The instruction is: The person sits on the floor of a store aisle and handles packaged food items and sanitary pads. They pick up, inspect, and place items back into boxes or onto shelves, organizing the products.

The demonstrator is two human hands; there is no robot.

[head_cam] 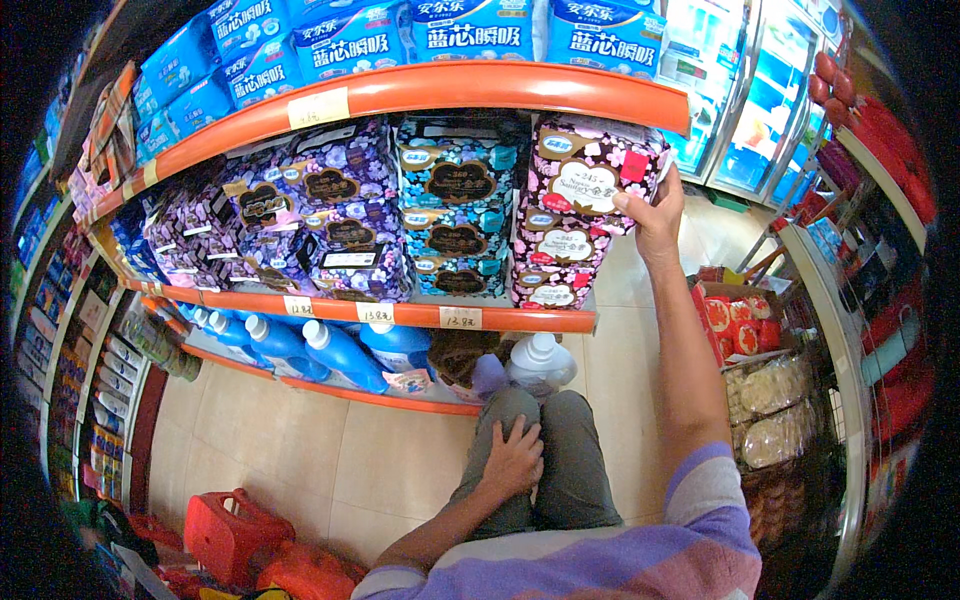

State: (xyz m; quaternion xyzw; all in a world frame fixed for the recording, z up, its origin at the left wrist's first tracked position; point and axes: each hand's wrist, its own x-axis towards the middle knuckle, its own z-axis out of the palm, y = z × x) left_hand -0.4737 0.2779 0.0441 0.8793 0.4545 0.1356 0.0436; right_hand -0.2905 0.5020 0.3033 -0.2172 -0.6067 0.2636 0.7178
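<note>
At the right end of the middle shelf, my right hand point(658, 217) grips the top pink and black sanitary napkin pack point(581, 169) of a stack, thumb on its front and fingers round its right side. Below it lie more packs point(551, 291) of the same pattern. To the left stand a stack of teal floral packs point(457, 176) and several stacks of purple floral packs point(349, 184). My left hand point(514, 459) rests on my knee with fingers apart, holding nothing.
An orange-edged upper shelf point(480, 82) with blue packs point(472, 34) overhangs the stacks. Blue bottles point(341, 352) and a white bottle point(541, 364) stand on the bottom shelf. Red plastic containers point(232, 532) sit behind at lower left. Boxed goods point(742, 322) and glass-door coolers point(757, 105) are at right.
</note>
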